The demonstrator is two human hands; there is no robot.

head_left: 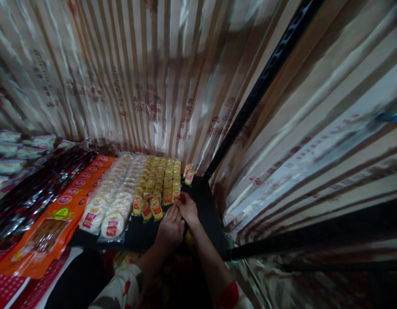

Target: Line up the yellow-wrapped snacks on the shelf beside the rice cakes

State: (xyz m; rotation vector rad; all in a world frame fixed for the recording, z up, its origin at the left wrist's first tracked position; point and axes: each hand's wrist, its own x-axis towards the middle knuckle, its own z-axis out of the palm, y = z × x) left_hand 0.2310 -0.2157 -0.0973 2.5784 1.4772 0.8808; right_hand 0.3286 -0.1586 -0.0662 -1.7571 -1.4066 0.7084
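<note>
Small yellow wrapped snack packets (158, 178) with red labels stand in tight rows on a black shelf (206, 210). At the front right corner of these rows, my right hand (187, 209) has its fingers curled in against the end packet (176, 194). Whether it grips that packet or something smaller is hidden. My left hand (170, 226) lies alongside, touching the right one, its fingers stretched forward towards the front of the rows. A few front packets (156, 209) lie tilted out of line. Two loose packets (188, 174) rest at the back right.
Round white wrapped crackers (112, 225) fill rows to the left. Beyond are orange snack bags (44, 234), dark shiny packets (40, 189) and white-green packs (8, 150). A black metal post (250, 103) rises at the back right corner. Striped plastic sheeting (147, 77) hangs behind.
</note>
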